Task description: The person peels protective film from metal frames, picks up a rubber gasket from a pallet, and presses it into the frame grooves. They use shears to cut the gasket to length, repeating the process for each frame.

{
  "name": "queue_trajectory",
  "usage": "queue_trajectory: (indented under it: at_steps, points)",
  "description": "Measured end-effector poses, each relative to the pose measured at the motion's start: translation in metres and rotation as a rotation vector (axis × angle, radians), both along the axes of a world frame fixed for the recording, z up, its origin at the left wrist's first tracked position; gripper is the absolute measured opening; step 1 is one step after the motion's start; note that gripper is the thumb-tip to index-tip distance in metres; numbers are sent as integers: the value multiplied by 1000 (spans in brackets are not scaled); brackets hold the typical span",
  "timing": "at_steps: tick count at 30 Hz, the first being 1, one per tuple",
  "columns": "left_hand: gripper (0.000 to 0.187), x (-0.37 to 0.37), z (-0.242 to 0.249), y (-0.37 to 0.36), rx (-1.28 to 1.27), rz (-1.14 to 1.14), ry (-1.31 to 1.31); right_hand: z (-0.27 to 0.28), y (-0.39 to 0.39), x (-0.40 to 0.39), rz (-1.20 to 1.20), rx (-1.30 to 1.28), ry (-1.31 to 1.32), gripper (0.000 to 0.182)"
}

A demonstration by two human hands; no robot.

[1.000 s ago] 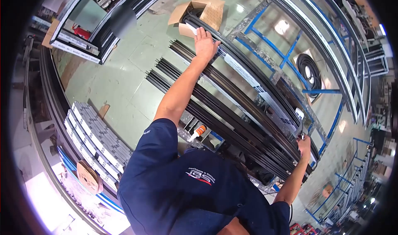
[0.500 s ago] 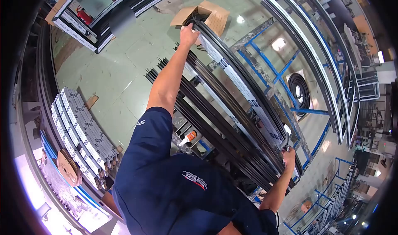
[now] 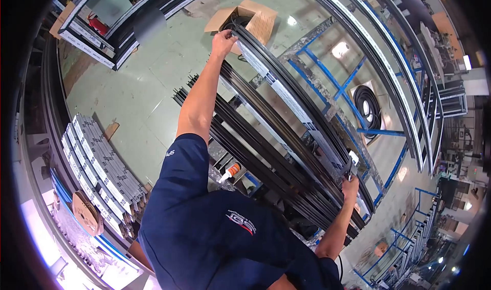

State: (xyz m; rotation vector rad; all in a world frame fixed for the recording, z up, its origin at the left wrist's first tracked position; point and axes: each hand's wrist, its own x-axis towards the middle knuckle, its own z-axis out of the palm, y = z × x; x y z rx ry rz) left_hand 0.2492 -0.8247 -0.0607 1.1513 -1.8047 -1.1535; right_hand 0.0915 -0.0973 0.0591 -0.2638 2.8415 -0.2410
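At the far end of a long black profile [image 3: 285, 91] with white printed film along it, my left hand [image 3: 223, 43] is closed in a pinch. Its fingers appear to hold a black rubber strip, beside the open carton [image 3: 263, 23] with black coils in it; the fingertips are partly hidden. Nearer my body, my right hand [image 3: 350, 185] is wrapped round a small dark hand tool [image 3: 349, 170]. That tool is over the near part of the same profile, and its exact kind is too small to make out. More dark profiles [image 3: 245, 134] lie alongside, nearer to me.
A blue-framed rack [image 3: 327, 75] supports the profiles. An orange-and-white bottle [image 3: 231, 171] lies near my chest. A black coil [image 3: 367, 108] rests on the floor beyond. Film-wrapped bars [image 3: 99, 164] and a cardboard reel [image 3: 86, 213] are at left. Large frames [image 3: 388, 60] stand at right.
The view has shifted slightly. My right hand and its tool have moved a little up and left in the picture, and the tool is angled differently. My left hand stays at the far end.
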Motion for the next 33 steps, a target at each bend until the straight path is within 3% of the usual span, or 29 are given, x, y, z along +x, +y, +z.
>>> queue_trajectory:
  at_steps: [4,9,15,22,27,33]
  points:
    - [51,-3,-9,-6,-29,-31,47,2,-25,12,100,-32,136,32]
    - [43,-5,-28,-22,-73,-41,19,16,-74,12,140,-25,-38,35]
    - [33,-3,-5,-8,44,-76,118,30,-153,28,200,-33,-88,33]
    - [38,-3,-2,-8,93,-101,74,15,-244,55,304,-26,-102,35]
    - [38,1,-6,-10,80,-119,99,26,-272,63,374,25,-152,37]
    - [40,2,3,-4,155,-133,105,19,-237,57,420,5,-219,43]
